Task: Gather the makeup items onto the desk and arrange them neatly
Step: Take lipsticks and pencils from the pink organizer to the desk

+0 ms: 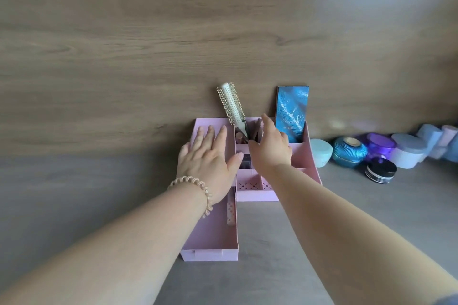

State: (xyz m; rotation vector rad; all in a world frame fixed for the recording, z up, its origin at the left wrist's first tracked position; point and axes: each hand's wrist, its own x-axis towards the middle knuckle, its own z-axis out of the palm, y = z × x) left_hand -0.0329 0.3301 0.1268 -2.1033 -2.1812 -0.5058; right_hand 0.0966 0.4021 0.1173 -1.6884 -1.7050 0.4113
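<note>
The left hand (210, 156) lies flat, fingers straight and spread, on the left side of a pink plastic organiser (257, 195). The right hand (271, 146) reaches into its middle compartment; I cannot tell whether it grips anything. One white round hairbrush (231, 104) and one blue feather-patterned box (292, 111) stand in the organiser. Five round jars (349, 152) sit to the right on the grey surface (260, 242), their print unreadable.

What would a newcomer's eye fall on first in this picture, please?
The pink organizer at the centre of the desk, against the wall, with a round hairbrush leaning out of a back compartment and a blue feather-patterned box upright to its right. The left hand lies flat over its left part while the right hand reaches into the middle. Coloured jars line the wall at the right.
</note>
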